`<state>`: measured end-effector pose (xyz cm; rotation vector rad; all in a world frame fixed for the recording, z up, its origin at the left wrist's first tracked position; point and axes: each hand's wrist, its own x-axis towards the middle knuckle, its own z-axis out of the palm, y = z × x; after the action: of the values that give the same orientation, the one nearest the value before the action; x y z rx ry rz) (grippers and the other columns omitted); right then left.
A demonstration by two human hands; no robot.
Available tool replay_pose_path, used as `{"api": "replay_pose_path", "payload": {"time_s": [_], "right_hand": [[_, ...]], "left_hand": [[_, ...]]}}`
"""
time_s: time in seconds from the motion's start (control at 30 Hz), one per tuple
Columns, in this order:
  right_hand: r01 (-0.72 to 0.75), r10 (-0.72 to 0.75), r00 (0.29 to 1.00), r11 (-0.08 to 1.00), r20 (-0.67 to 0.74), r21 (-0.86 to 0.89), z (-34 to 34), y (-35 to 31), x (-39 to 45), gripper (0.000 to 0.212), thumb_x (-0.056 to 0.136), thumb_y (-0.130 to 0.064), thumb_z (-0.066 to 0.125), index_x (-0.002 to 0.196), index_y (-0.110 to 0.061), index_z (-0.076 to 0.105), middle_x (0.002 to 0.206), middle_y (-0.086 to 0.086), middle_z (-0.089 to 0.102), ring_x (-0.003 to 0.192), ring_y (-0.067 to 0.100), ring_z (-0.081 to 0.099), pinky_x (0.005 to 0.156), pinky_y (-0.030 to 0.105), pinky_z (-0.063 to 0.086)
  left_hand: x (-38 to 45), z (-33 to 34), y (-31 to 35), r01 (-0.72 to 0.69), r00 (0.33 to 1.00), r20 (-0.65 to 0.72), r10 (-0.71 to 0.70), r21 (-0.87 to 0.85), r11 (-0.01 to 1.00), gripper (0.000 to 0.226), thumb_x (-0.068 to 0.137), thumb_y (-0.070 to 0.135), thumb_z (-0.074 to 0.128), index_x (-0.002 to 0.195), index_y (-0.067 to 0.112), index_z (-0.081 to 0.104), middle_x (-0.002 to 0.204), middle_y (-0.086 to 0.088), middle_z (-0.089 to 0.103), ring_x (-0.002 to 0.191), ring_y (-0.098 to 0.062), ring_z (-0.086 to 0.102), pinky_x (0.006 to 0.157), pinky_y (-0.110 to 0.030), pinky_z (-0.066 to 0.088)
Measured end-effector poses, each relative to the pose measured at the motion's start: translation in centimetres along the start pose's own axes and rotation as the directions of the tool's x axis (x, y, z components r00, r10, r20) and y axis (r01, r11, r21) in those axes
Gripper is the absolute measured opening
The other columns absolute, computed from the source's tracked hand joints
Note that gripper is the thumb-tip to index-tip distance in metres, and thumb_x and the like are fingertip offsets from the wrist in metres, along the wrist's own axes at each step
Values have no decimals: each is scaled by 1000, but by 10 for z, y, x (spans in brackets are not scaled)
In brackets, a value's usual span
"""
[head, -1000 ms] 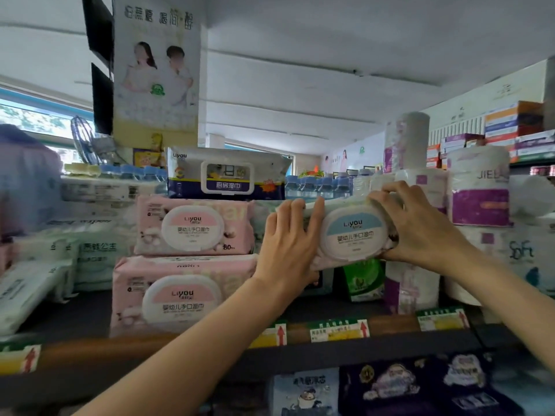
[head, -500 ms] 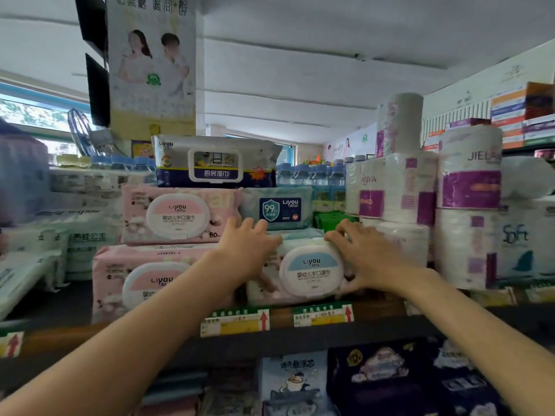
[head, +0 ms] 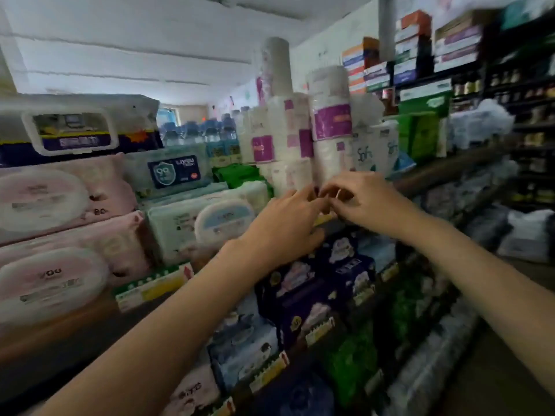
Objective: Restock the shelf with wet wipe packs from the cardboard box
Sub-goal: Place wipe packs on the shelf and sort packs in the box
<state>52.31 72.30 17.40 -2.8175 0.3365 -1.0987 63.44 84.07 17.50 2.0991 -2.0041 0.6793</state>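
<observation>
The wet wipe pack with the pale blue lid (head: 210, 220) stands on the shelf, right of two stacked pink packs (head: 57, 235) and under a pack with a dark blue label (head: 174, 172). Neither hand touches it. My left hand (head: 285, 223) hovers just right of the pack with relaxed fingers and holds nothing. My right hand (head: 363, 202) is beside it with loosely curled fingers. The fingertips of both hands almost meet in front of the paper rolls (head: 300, 163). The picture is blurred. The cardboard box is out of view.
A white and navy wipe pack (head: 78, 130) tops the pink stack. Tall paper rolls with purple labels (head: 330, 115) and tissue packs (head: 375, 148) fill the shelf to the right. Price tags (head: 150, 286) line the shelf edge. Dark packages (head: 315, 289) fill the lower shelves.
Both hands have let go of the blue-lidded pack, which now rests on the shelf, and have moved right toward the paper rolls. The view has swung right and closer.
</observation>
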Motion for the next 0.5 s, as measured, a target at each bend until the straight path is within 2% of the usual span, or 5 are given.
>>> {"api": "replay_pose_path", "payload": {"time_s": [0.1, 0.2, 0.33, 0.4, 0.5], "right_hand": [[-306, 311, 949, 947, 44, -97, -31, 23, -99, 18, 90, -20, 58, 105, -15, 66, 96, 2, 68, 89, 16, 62, 78, 32, 49], [-590, 636, 764, 756, 110, -283, -61, 39, -236, 17, 91, -24, 56, 103, -18, 66, 94, 2, 68, 83, 14, 60, 74, 31, 49], [-851, 937, 346, 333, 44, -406, -117, 13, -431, 18, 90, -18, 56, 102, -10, 66, 89, 3, 64, 88, 21, 63, 73, 26, 43], [-886, 994, 104, 109, 34, -450, -138, -8, -520, 22, 89, -15, 56, 105, -4, 66, 98, 13, 67, 99, 32, 63, 78, 31, 44], [-866, 974, -211, -149, 79, -477, -152, -38, -629, 25, 89, -17, 54, 108, -4, 64, 110, 16, 66, 106, 32, 61, 86, 36, 49]], "left_hand": [[12, 46, 71, -210, 967, 113, 230, -166, 964, 47, 89, 32, 50, 132, 17, 42, 120, -10, 46, 110, -31, 49, 90, -43, 45], [10, 96, 169, -336, 873, 241, 425, -336, 880, 47, 87, 30, 54, 130, 13, 44, 124, -12, 46, 114, -33, 50, 93, -45, 45], [-32, 139, 318, -487, 608, 374, 700, -521, 701, 49, 89, 26, 54, 132, 10, 41, 128, -13, 48, 118, -30, 51, 98, -36, 43], [-62, 154, 384, -537, 469, 391, 792, -586, 607, 48, 88, 22, 54, 133, 9, 42, 127, -15, 51, 117, -32, 52, 97, -35, 42], [-104, 177, 464, -600, 263, 415, 871, -636, 484, 52, 88, 20, 52, 137, 11, 38, 133, -15, 47, 120, -32, 50, 99, -37, 42]]}}
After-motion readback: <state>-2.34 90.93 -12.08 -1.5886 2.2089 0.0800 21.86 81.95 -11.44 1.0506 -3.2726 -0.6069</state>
